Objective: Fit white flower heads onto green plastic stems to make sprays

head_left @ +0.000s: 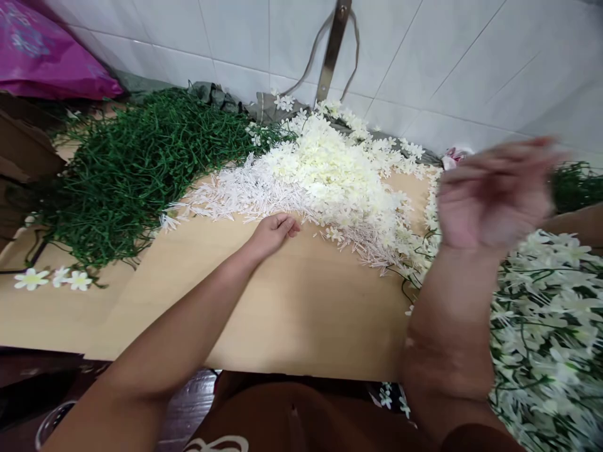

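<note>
My left hand (277, 231) rests low over the tan board (282, 314), at the near edge of a pile of thin white plastic stems (245, 188). Its fingers are curled together, and anything between them is too small to make out. Raised at the right is my right hand (494, 194), its fingers smeared by motion. It passes above a heap of white artificial flowers on green stems (551, 314). Loose pale yellow-white blossoms (334, 157) are piled beyond my left hand, touching the white stems.
A large mound of green plastic stems (151, 157) covers the back left. Several finished-looking flowers (32, 279) lie at the left edge. A magenta bag (51, 56) and a cardboard box (28, 138) stand behind them. A metal strip (333, 50) leans on the tiled wall (235, 31).
</note>
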Demonstrator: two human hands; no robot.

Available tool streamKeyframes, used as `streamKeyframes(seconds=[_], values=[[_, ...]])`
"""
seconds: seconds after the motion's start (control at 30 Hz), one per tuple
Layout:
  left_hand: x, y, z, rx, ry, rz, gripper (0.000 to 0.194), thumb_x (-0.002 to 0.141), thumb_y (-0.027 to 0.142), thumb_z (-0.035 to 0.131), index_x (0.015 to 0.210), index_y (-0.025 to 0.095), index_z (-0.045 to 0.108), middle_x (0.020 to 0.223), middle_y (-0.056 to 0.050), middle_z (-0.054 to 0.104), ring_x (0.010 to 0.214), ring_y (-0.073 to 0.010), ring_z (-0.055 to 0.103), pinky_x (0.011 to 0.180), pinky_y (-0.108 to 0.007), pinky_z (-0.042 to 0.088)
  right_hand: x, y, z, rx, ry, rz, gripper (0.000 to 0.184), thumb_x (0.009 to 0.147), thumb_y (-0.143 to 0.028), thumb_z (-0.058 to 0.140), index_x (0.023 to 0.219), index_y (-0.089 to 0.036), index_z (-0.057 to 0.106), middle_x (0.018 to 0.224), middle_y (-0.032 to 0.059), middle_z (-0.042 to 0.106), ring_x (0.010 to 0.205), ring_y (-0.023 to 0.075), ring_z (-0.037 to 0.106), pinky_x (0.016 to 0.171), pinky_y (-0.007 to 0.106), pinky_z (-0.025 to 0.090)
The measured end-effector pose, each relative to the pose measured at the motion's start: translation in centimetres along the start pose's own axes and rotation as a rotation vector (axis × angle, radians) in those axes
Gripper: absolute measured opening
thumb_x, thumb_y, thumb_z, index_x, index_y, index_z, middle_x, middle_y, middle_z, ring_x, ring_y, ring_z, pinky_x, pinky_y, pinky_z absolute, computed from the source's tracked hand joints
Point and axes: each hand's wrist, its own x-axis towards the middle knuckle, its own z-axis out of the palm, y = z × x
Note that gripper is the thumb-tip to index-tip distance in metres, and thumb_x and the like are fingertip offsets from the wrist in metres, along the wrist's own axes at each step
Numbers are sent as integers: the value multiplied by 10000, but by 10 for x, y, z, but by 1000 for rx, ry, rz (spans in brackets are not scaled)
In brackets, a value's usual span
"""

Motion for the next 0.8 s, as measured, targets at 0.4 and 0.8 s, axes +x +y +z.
streamKeyframes(seconds=[0.4,0.8], values=[[1,-8,-2,123,-50,67,320,836,416,496,654,168,586,624,0,556,606,-115,503,642,-249,395,-12,138,123,-1071,-506,-107,146,782,-63,561,820,-136,681,995,149,658,964,259,573,807,379,467],[1,2,-3,145,-43,18,282,856,345,461,689,164,599,618,3,544,598,-109,489,642,-245,398,0,111,62,-377,-250,82,195,776,-348,667,733,-162,704,815,55,717,595,102,538,570,277,461]])
